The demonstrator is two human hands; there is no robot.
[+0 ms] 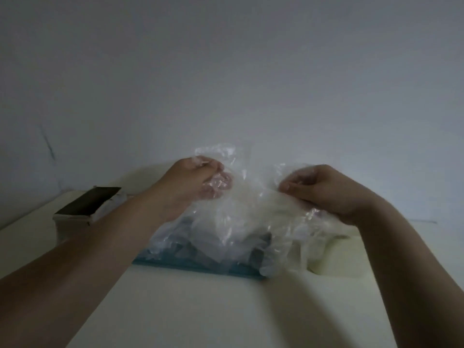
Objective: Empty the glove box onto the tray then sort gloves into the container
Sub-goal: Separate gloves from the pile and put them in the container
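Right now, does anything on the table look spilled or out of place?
Yes. The clear gloves overflow the teal tray: at its right front corner some hang past the rim. Otherwise nothing stands out.

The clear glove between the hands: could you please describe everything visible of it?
The glove is thin, clear, crinkled plastic film with glossy creases. It hangs spread between both hands above the tray. The left hand grips its upper left part, fingers showing pink through the film; the right hand pinches its right edge. Its lower part blends into the pile of gloves below, so whether it is one glove or several is unclear.
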